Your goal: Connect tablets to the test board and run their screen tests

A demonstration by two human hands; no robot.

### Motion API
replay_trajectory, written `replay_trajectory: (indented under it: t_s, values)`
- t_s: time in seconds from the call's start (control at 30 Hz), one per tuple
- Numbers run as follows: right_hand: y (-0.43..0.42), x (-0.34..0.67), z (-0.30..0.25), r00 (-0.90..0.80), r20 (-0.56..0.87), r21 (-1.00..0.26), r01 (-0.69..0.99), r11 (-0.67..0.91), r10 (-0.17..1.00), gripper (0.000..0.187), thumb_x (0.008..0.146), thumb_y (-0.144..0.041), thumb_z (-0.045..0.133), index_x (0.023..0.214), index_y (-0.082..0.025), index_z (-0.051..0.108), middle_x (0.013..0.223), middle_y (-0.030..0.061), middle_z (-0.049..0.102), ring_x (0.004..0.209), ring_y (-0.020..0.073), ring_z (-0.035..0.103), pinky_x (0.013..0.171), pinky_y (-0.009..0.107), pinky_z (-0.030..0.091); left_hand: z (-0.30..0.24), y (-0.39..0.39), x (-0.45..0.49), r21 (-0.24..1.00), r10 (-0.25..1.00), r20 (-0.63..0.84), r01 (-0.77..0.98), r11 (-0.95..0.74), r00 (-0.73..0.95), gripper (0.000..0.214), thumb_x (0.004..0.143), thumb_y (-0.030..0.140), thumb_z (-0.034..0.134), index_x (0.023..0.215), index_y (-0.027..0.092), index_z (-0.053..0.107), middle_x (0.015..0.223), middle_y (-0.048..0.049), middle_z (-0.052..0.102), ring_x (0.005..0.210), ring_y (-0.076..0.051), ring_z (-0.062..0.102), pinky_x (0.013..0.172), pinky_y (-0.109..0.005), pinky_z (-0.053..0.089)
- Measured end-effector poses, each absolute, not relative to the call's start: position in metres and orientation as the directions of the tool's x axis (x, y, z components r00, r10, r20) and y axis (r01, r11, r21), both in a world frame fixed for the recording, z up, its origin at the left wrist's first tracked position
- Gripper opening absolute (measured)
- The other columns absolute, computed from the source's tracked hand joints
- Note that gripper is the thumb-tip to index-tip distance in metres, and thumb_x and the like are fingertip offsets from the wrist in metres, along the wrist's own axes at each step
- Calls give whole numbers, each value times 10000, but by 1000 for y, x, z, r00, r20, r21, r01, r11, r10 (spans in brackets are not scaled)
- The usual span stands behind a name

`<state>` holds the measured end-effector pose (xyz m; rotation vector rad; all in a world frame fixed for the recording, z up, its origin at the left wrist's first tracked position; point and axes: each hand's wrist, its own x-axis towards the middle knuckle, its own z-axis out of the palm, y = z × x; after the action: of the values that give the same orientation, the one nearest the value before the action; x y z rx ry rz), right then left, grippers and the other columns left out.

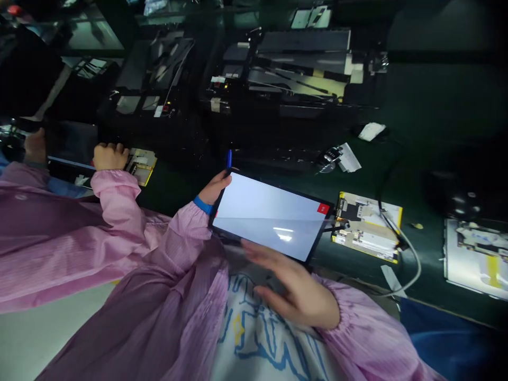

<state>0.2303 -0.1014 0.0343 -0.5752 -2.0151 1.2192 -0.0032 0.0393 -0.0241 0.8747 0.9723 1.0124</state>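
Note:
A tablet [270,214] with a lit white screen and a small red tag at its right corner is held tilted above the bench edge. My left hand [216,186] grips its left edge, thumb on the frame; a blue band shows at that wrist. A blue pen-like stick [229,159] pokes up just behind this hand. My right hand [296,288] hovers under the tablet's near edge with fingers stretched out flat, holding nothing. Both arms are in pink smock sleeves.
A co-worker in a pink smock sits at left, fist [109,156] resting by a yellow-framed board [141,164]. Another yellow-framed board [367,225] with a grey cable lies right of the tablet. An opened device [476,256] lies far right. Dark fixtures [297,69] fill the back.

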Motion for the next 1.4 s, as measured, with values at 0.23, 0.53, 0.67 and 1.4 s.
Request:
replay_trajectory:
  t_s: [0.23,0.53,0.67,1.4]
  values:
    - [-36,273,25,179,188,-903,-355,241,966,142,798,-312,581,845,-188,633,656,26,637,552,151,593,490,286,462,-24,40,-1,929,946,-233,-236,285,224,604,602,673,682,895,147,637,712,-26,652,610,-138,592,587,-265,433]
    - [70,341,23,225,-51,-854,-515,74,973,395,858,-482,342,759,-171,564,555,17,496,481,137,536,474,292,383,-24,39,-1,910,942,-263,-269,315,210,580,605,655,691,879,147,641,737,-35,669,648,-166,619,609,-294,461]
    - [72,334,26,221,-43,-861,-502,76,974,375,832,-529,423,794,-178,547,614,15,498,526,137,543,499,305,402,-27,39,0,910,948,-274,-276,311,163,525,655,629,675,840,140,632,681,-19,640,618,-147,601,599,-282,447]
    - [25,279,36,249,186,-910,-321,262,951,458,774,-653,498,888,-210,537,514,-15,543,460,160,513,474,296,389,-13,36,4,875,897,-427,-199,442,116,339,766,43,409,1032,104,610,676,-13,604,681,-160,573,741,-324,391]
